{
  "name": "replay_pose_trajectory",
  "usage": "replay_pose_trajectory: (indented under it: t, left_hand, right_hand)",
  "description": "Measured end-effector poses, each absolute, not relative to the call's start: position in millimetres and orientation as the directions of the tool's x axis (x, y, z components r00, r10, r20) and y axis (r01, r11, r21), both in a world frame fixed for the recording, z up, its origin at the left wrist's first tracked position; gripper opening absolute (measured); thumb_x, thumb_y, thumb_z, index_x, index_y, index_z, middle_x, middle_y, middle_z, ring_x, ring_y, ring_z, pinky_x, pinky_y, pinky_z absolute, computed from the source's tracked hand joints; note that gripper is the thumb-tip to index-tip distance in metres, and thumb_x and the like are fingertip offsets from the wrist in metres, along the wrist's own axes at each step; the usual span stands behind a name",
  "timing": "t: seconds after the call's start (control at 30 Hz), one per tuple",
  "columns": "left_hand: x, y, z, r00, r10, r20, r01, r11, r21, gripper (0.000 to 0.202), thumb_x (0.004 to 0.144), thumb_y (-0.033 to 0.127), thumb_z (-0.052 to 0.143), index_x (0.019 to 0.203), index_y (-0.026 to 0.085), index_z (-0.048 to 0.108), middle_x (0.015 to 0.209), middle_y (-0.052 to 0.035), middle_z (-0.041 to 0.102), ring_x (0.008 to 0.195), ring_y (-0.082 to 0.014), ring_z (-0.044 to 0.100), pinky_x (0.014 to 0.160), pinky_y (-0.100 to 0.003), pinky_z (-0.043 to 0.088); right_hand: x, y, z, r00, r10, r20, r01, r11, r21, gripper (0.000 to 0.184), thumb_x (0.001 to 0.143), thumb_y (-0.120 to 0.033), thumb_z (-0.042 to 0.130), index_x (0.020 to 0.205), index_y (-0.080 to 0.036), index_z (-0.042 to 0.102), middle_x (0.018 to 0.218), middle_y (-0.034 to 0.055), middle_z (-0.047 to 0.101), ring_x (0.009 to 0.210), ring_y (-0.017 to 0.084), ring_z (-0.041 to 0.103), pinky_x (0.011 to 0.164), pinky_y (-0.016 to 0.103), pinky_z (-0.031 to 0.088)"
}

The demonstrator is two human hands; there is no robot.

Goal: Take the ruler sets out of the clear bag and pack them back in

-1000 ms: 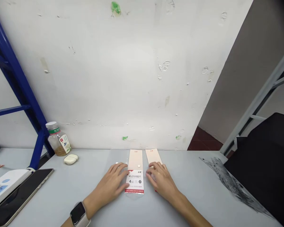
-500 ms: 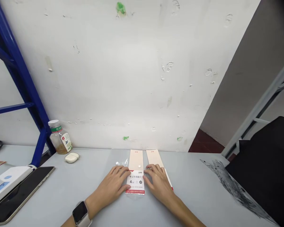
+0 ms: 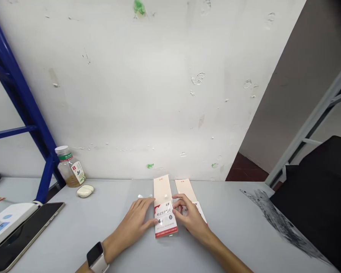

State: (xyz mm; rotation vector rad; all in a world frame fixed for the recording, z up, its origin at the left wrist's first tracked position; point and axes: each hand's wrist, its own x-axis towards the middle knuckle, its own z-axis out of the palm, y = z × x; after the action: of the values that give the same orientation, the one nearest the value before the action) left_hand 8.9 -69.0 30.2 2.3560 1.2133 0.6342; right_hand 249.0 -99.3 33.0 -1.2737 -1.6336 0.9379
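Note:
A clear-wrapped exam ruler set (image 3: 165, 216) with a peach card and a red-and-white label lies on the grey table (image 3: 233, 231), tilted with its top leaning left. My left hand (image 3: 133, 222) lies flat beside it, fingertips against its left edge. My right hand (image 3: 189, 216) has curled fingers on its right edge and upper part. A second peach-carded ruler packet (image 3: 186, 191) lies just to the right, its lower half partly hidden by my right hand. A smartwatch (image 3: 96, 256) sits on my left wrist.
Back left, a glass jar (image 3: 70, 169) and a white earbud case (image 3: 84, 191) stand near the white wall (image 3: 136, 94). A tablet (image 3: 25, 235) and a white power strip (image 3: 8, 216) lie at left, beside a blue metal shelf frame (image 3: 25, 113). Black fabric (image 3: 315, 197) covers the right.
The front ruler packet has turned and shifted, with its top now reaching higher up the table. My right hand has moved up onto it, fingers curled, and my left hand stays at its left edge.

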Motion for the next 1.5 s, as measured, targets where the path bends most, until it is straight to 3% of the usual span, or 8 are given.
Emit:
replay_pose_trajectory:
  t: [0.1, 0.2, 0.33, 0.73, 1.03, 1.17, 1.3, 1.5]
  left_hand:
    - [11, -67, 31, 0.423, 0.892, 0.157, 0.545, -0.389, 0.743, 0.042, 0.092, 0.044, 0.051, 0.13, 0.028, 0.046, 0.131, -0.0084, 0.055, 0.117, -0.0274, 0.053, 0.099, -0.045, 0.042]
    - [15, -65, 33, 0.388, 0.918, 0.082, 0.352, -0.23, 0.907, 0.04, 0.09, 0.043, 0.052, 0.125, 0.026, 0.045, 0.122, -0.0075, 0.057, 0.09, -0.0204, 0.062, 0.085, -0.038, 0.05]
    - [19, -67, 34, 0.391, 0.915, 0.101, 0.147, -0.171, 0.974, 0.034, 0.085, 0.04, 0.057, 0.115, 0.025, 0.05, 0.11, -0.0039, 0.057, 0.075, -0.0154, 0.061, 0.074, -0.033, 0.05]
    - [17, -67, 33, 0.399, 0.908, 0.131, 0.157, -0.208, 0.965, 0.028, 0.085, 0.036, 0.056, 0.111, 0.026, 0.052, 0.113, -0.0035, 0.057, 0.078, -0.0152, 0.06, 0.077, -0.032, 0.048]
    - [6, -56, 51, 0.346, 0.928, 0.14, 0.14, -0.198, 0.97, 0.023, 0.082, 0.036, 0.059, 0.101, 0.023, 0.059, 0.091, 0.0, 0.056, 0.073, -0.0149, 0.06, 0.076, -0.031, 0.047]
    - [-20, -37, 55, 0.188, 0.979, 0.081, 0.348, -0.143, 0.926, 0.031, 0.073, 0.038, 0.056, 0.099, 0.022, 0.06, 0.087, -0.0004, 0.059, 0.071, -0.0166, 0.06, 0.071, -0.031, 0.049]
    - [-46, -18, 51, 0.108, 0.993, 0.045, 0.479, -0.092, 0.873, 0.032, 0.067, 0.036, 0.05, 0.093, 0.02, 0.059, 0.079, -0.0005, 0.058, 0.061, -0.0173, 0.058, 0.058, -0.03, 0.046]
    - [-59, -14, 47, -0.002, 0.999, 0.047, 0.666, -0.034, 0.745, 0.029, 0.071, 0.047, 0.053, 0.082, 0.021, 0.059, 0.096, -0.0082, 0.063, 0.079, -0.0249, 0.061, 0.078, -0.041, 0.048]
  right_hand:
    - [252, -103, 37, -0.134, 0.975, 0.175, 0.278, 0.206, -0.938, 0.031, 0.085, -0.038, 0.057, 0.113, -0.025, 0.055, 0.086, 0.001, 0.067, 0.079, 0.019, 0.057, 0.077, 0.033, 0.043]
    - [253, -105, 38, -0.152, 0.971, 0.183, 0.243, 0.217, -0.945, 0.031, 0.085, -0.04, 0.058, 0.112, -0.025, 0.056, 0.086, 0.0007, 0.066, 0.079, 0.018, 0.057, 0.078, 0.032, 0.044]
    - [253, -104, 37, -0.145, 0.981, 0.132, 0.191, 0.158, -0.969, 0.033, 0.085, -0.043, 0.059, 0.112, -0.025, 0.058, 0.078, -0.0019, 0.061, 0.076, 0.017, 0.055, 0.074, 0.03, 0.044]
    - [258, -100, 34, -0.153, 0.988, 0.031, 0.211, 0.063, -0.976, 0.032, 0.085, -0.053, 0.057, 0.083, -0.022, 0.064, 0.059, -0.0047, 0.05, 0.059, 0.014, 0.049, 0.055, 0.025, 0.041]
    - [280, -97, 45, -0.007, 0.995, 0.1, 0.182, 0.1, -0.978, 0.038, 0.079, -0.059, 0.061, 0.077, -0.021, 0.059, 0.058, -0.0038, 0.049, 0.058, 0.014, 0.047, 0.059, 0.028, 0.041]
    - [308, -83, 38, 0.099, 0.991, 0.096, 0.177, 0.077, -0.981, 0.038, 0.079, -0.06, 0.059, 0.073, -0.022, 0.055, 0.056, -0.0038, 0.047, 0.054, 0.014, 0.043, 0.053, 0.028, 0.037]
    - [337, -71, 26, 0.052, 0.998, -0.035, 0.337, -0.051, -0.94, 0.036, 0.08, -0.054, 0.056, 0.063, -0.023, 0.049, 0.054, -0.0044, 0.048, 0.053, 0.014, 0.046, 0.054, 0.028, 0.037]
    - [350, -72, 20, 0.111, 0.989, -0.099, 0.504, -0.142, -0.852, 0.025, 0.08, -0.044, 0.054, 0.067, -0.023, 0.056, 0.069, 0.0015, 0.064, 0.064, 0.019, 0.06, 0.053, 0.029, 0.042]
